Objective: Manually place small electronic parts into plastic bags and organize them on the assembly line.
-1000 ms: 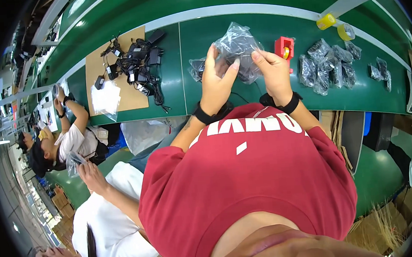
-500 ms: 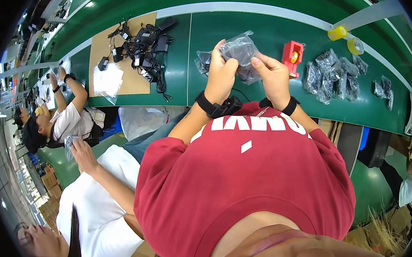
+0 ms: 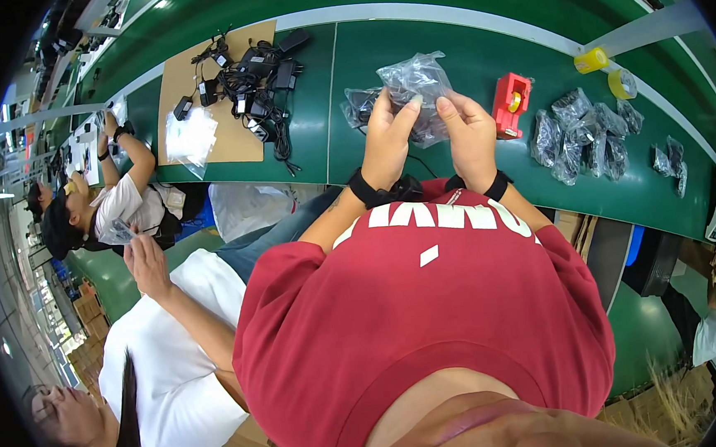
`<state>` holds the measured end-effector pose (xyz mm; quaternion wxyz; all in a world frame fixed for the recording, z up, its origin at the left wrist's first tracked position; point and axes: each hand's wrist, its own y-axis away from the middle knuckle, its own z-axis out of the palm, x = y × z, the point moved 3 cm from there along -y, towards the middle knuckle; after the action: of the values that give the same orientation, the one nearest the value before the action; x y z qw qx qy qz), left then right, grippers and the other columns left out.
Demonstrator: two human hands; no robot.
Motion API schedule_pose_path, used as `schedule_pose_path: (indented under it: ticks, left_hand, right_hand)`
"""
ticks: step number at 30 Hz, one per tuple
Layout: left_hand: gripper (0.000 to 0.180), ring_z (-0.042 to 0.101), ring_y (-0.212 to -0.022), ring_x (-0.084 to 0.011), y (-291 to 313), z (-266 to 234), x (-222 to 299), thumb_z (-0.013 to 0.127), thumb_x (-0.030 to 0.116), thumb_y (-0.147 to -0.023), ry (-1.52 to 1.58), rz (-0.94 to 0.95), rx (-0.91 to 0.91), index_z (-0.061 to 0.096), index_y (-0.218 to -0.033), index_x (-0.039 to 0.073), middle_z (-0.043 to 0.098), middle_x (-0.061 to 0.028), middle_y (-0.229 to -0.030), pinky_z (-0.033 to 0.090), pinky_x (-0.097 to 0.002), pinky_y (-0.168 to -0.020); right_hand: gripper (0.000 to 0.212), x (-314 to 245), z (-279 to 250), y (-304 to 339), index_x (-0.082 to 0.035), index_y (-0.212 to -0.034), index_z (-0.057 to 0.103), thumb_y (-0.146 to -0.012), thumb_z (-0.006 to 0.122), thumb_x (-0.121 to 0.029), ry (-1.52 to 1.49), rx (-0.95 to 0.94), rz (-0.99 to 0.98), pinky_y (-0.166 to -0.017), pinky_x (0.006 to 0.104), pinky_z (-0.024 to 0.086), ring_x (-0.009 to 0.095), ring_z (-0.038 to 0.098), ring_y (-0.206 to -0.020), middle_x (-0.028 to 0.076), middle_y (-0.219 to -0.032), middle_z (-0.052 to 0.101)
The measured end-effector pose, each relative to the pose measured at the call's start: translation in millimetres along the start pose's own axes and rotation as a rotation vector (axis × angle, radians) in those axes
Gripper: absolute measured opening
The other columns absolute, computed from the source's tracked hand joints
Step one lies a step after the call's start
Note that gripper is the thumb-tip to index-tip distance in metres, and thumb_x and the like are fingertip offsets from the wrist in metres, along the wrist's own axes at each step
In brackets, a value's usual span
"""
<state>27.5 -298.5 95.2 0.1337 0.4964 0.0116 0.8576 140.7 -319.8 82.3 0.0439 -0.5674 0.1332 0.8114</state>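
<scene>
Between both hands I hold a clear plastic bag [image 3: 414, 77] with something dark inside, above the green table. My left hand [image 3: 388, 135] grips its left side, thumb laid across the plastic. My right hand [image 3: 469, 130] pinches the lower right side between thumb and fingers. Just left of the held bag, another bagged dark item [image 3: 358, 105] lies on the table, partly hidden behind my left hand. A red tape dispenser [image 3: 508, 105] with a yellow roll stands to the right of my right hand.
Several bagged dark items [image 3: 580, 135] are heaped on the right, with smaller bagged pieces [image 3: 670, 157] beyond. Yellow tape rolls [image 3: 591, 60] sit at the back edge. Black power adapters [image 3: 255, 79] and clear bags [image 3: 190, 140] lie on cardboard [image 3: 168, 95]. A co-worker in white [image 3: 172, 361] sits left.
My left hand has shifted slightly down the bag, its thumb now lying across the plastic. The bag sits a little differently between my hands. The co-worker's hand at left has moved slightly.
</scene>
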Motion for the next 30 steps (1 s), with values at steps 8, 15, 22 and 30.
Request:
schedule_pose_path:
  ticks: [8,15,22,30]
  left_hand:
    - [0.034,0.049,-0.092,-0.0119,-2,-2,2,0.047,0.003,-0.081,-0.055,0.014,-0.018,0.040,-0.113,-0.001,0.050,-0.0065,-0.103,0.040,-0.0248,-0.081]
    - [0.042,0.048,-0.094,-0.0125,-5,-4,4,0.046,0.004,-0.082,-0.206,0.189,0.003,0.030,-0.119,-0.005,0.049,-0.0091,-0.106,0.039,-0.0249,-0.082]
    - [0.056,0.046,-0.101,-0.0160,-10,-18,-9,0.050,0.002,-0.080,-0.262,0.090,-0.001,0.020,-0.126,-0.008,0.043,-0.0130,-0.115,0.037,-0.0267,-0.087]
    - [0.064,0.041,-0.107,-0.0178,-13,-6,-1,0.055,0.002,-0.076,-0.234,-0.036,-0.093,0.018,-0.128,-0.006,0.038,-0.0148,-0.119,0.035,-0.0280,-0.090]
  right_hand:
    - [0.032,3,-1,2,0.008,-0.106,0.051,-0.083,0.055,-0.014,0.053,-0.002,-0.015,-0.069,0.0208,0.044,0.010,0.054,-0.079,0.009,-0.094,0.058]
    - [0.031,-2,-2,-1,0.007,-0.105,0.052,-0.084,0.054,-0.016,0.130,-0.061,0.031,-0.067,0.0201,0.044,0.008,0.054,-0.078,0.008,-0.093,0.058]
    - [0.029,-14,-6,-13,0.004,-0.089,0.053,-0.079,0.059,-0.022,0.709,-0.123,-0.264,-0.060,0.0246,0.044,0.015,0.055,-0.068,0.011,-0.079,0.058]
    - [0.028,-23,-10,-32,0.000,-0.068,0.046,-0.083,0.050,-0.023,0.828,-0.240,-0.278,-0.052,0.0383,0.038,0.033,0.049,-0.059,0.017,-0.063,0.049]
